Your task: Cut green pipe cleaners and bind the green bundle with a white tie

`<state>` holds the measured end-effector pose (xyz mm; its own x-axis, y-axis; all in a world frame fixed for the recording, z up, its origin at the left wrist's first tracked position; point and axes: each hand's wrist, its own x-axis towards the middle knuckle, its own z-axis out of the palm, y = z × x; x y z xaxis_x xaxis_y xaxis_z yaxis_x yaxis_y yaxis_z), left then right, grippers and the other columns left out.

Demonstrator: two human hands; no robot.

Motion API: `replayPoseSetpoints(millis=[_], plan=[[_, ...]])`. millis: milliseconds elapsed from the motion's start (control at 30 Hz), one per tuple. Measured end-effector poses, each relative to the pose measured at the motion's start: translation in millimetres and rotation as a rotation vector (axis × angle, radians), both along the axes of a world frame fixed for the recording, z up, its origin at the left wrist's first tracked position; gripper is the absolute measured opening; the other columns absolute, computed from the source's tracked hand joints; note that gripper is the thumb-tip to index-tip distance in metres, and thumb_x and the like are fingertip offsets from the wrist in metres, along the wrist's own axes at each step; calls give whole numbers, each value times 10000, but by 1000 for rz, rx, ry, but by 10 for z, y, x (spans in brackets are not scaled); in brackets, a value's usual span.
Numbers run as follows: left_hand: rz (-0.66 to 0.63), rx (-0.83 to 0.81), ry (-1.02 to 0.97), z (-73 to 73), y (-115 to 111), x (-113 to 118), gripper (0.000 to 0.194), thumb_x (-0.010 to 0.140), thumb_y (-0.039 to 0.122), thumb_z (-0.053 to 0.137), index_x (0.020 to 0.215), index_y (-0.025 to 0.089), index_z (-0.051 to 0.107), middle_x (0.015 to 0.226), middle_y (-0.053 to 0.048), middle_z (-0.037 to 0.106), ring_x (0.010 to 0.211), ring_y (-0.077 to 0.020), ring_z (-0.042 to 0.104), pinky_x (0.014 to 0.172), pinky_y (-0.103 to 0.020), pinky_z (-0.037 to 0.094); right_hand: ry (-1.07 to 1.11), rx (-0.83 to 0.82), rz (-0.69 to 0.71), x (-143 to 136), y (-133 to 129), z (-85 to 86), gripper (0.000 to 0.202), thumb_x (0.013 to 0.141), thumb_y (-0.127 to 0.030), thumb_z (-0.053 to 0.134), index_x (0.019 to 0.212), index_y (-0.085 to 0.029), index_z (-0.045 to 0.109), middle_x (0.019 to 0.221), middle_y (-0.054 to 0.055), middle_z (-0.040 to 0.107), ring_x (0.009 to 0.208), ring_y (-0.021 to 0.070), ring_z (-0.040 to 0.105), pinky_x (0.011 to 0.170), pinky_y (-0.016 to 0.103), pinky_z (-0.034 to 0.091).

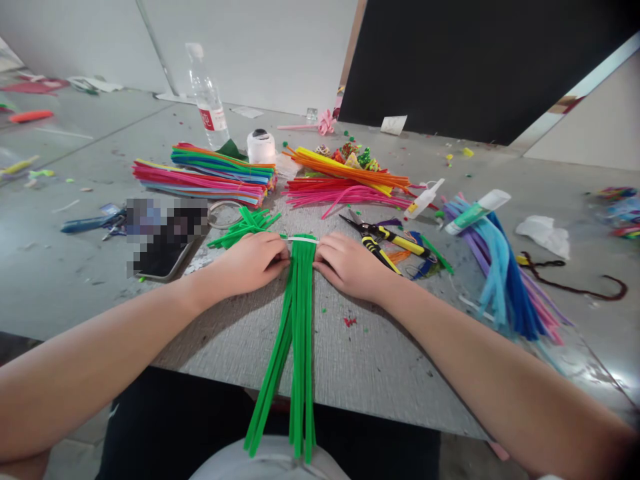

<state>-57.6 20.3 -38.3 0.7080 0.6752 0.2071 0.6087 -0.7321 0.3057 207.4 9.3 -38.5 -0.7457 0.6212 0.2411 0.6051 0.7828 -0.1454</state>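
Observation:
A bundle of long green pipe cleaners (pixel 303 313) lies across the table towards me, with its lower ends over the front edge. A thin white strip (pixel 303 240) crosses the bundle near its far end. My left hand (pixel 260 260) is closed at the bundle's left side, with its fingertips at one end of the strip. Mirroring it on the right, my right hand (pixel 347 263) pinches at the strip's other end. Both sets of fingertips touch or nearly touch the outer pipe cleaners. Short cut green pieces (pixel 245 227) lie behind my left hand.
Left are a phone (pixel 173 243) and keys (pixel 117 223). Coloured pipe-cleaner bundles (pixel 200 180), a water bottle (pixel 207 100) and a white jar (pixel 261 147) stand behind. Right lie black-and-yellow pliers (pixel 400 239), a glue bottle (pixel 424 199), a tube (pixel 477 212) and blue pipe cleaners (pixel 510 280).

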Motion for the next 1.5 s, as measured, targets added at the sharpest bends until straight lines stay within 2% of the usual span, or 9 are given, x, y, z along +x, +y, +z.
replayPoseSetpoints(millis=[267, 433, 600, 867, 1067, 1233, 1267, 1400, 1500], plan=[[92, 4, 36, 1, 42, 31, 149, 1004, 258, 556, 952, 176, 668, 998, -99, 705, 957, -254, 674, 852, -397, 510, -93, 67, -109, -29, 50, -11, 291, 1102, -311, 465, 985, -135, 665, 956, 133, 648, 925, 276, 532, 858, 396, 421], [120, 43, 20, -72, 107, 39, 186, 1017, 304, 550, 989, 169, 675, 1028, -109, 708, 1000, -274, 673, 876, -421, 509, -123, 57, -167, -55, 63, -5, 249, 1087, -285, 508, 989, -127, 674, 969, 134, 668, 940, 279, 559, 853, 382, 417], [147, 58, 59, -62, 124, 69, 219, 1036, 331, 522, 1000, 172, 669, 1054, -112, 706, 1023, -283, 670, 880, -433, 501, -122, 42, -223, -77, 80, 0, 225, 1078, -265, 525, 1007, -117, 679, 988, 140, 683, 957, 283, 570, 857, 383, 415], [130, 40, -6, -82, 146, 41, 165, 997, 311, 592, 998, 179, 691, 1037, -96, 684, 1003, -260, 660, 890, -415, 500, 34, 13, -168, -26, 102, -45, 148, 1028, -260, 578, 947, -161, 653, 945, 115, 661, 931, 273, 556, 859, 393, 431], [80, -18, -34, -44, 110, 59, 146, 986, 274, 595, 982, 183, 709, 1014, -84, 672, 996, -247, 666, 879, -397, 501, 149, -4, -106, -9, 99, -101, 147, 996, -304, 621, 920, -179, 632, 915, 102, 649, 913, 268, 563, 839, 399, 449], [74, -20, -30, -47, 130, 55, 150, 988, 264, 584, 971, 189, 712, 1009, -89, 673, 1010, -255, 660, 896, -413, 501, 265, -68, -118, 12, 155, -60, 48, 941, -224, 613, 914, -192, 638, 916, 93, 667, 911, 255, 603, 837, 394, 483], [74, -20, -25, -52, 138, 51, 150, 986, 267, 586, 979, 190, 715, 1012, -92, 675, 1019, -261, 658, 900, -417, 501, 300, -92, -140, 10, 191, -32, 52, 916, -204, 617, 951, -187, 652, 963, 103, 685, 937, 256, 623, 844, 392, 496], [87, -10, -8, -63, 154, 44, 162, 973, 291, 602, 998, 188, 724, 1001, -94, 676, 1002, -267, 656, 868, -412, 500, 301, -190, -212, -71, 414, 80, 343, 812, -125, 608, 1142, -170, 691, 1195, 138, 722, 1060, 272, 667, 930, 411, 525], [95, 16, -8, -62, 142, 51, 172, 976, 296, 596, 998, 187, 727, 1008, -93, 680, 984, -262, 658, 858, -409, 494, 230, -300, -223, -203, 557, 110, 426, 758, -64, 568, 1146, -150, 722, 1190, 131, 744, 1056, 262, 690, 950, 394, 535]])
